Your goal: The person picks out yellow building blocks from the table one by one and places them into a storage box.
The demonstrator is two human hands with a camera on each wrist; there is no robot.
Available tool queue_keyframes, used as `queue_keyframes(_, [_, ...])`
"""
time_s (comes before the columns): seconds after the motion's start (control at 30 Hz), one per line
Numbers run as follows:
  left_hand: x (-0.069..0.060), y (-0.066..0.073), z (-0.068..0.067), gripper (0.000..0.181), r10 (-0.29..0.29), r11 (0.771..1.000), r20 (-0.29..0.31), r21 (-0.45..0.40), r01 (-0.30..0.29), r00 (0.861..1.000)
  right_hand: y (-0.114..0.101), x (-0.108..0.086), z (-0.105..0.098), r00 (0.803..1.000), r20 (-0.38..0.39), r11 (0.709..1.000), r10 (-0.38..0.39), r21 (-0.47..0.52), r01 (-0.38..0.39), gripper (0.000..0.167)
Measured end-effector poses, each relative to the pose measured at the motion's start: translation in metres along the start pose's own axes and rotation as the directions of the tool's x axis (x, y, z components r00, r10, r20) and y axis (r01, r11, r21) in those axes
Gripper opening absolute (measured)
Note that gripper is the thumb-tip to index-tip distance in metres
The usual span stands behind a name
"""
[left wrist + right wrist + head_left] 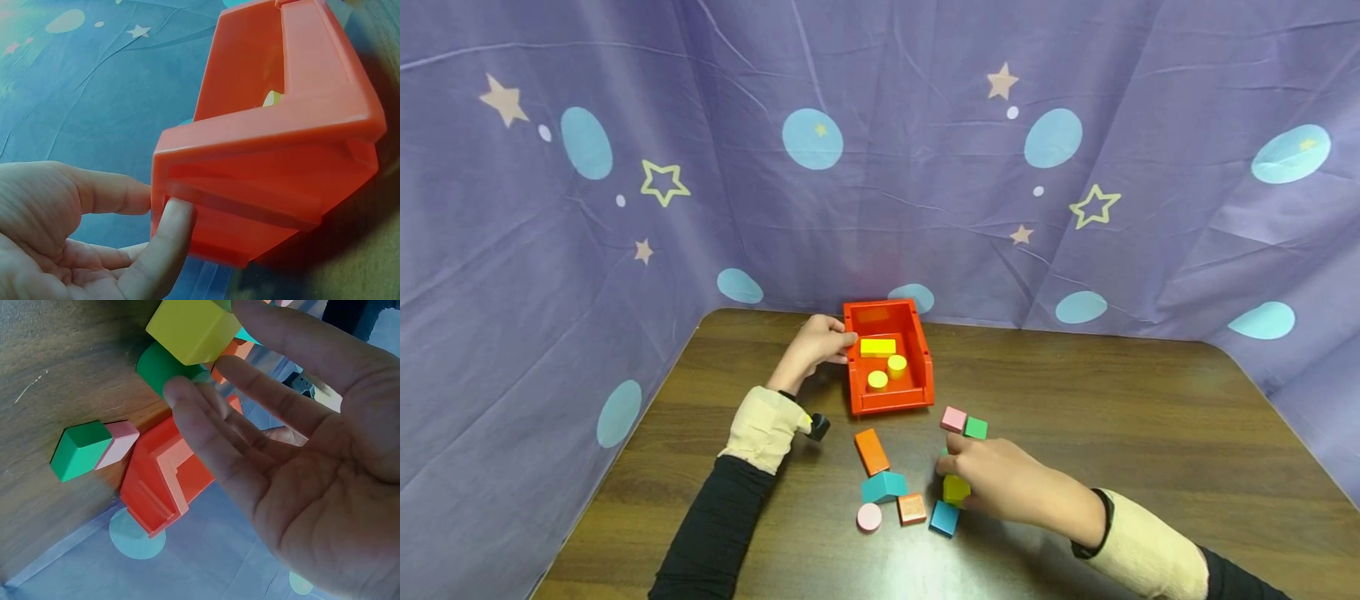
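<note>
At the left side of the red bin (891, 408), my left hand (822, 340) pinches the wall between thumb and fingers. The left wrist view shows the thumb (172, 225) pressed against the outside of the bin. Inside lie a yellow rectangular block (877, 348) and two yellow round blocks (897, 366). Over the loose blocks is my right hand (1000, 479), its fingers loosely extended beside a yellow block (194, 330). Fingertips of that hand come close to or touch a green cylinder (164, 370), mostly hidden in the head view.
Left of my right hand lie an orange block (872, 452), a teal triangular block (884, 487), a pink disc (869, 517), an orange square block (912, 508) and a blue block (944, 518). Beyond it sit pink (954, 418) and green (976, 427) blocks. A curtain borders the wooden table.
</note>
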State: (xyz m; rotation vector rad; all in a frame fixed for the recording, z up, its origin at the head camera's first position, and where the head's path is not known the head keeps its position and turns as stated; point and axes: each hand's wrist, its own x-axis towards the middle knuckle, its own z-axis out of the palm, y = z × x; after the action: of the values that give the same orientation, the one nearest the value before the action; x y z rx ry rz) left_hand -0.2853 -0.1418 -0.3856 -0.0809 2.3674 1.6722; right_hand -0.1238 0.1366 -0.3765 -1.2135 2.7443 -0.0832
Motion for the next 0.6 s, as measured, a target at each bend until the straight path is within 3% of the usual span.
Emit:
queue_keyframes(0.33, [-0.002,0.003,-0.001,0.038,-0.007,1.0,0.002,-0.002,0.007,1.0,-0.002,0.002,0.005,0.999,0.049,1.0,0.023,0.004,-0.023,0.033])
queue_keyframes(0.6, [-0.001,0.002,0.0,0.034,-0.001,1.0,0.003,-0.005,0.001,1.0,-0.003,0.004,0.011,0.998,0.054,1.0,0.014,-0.008,-0.013,0.034])
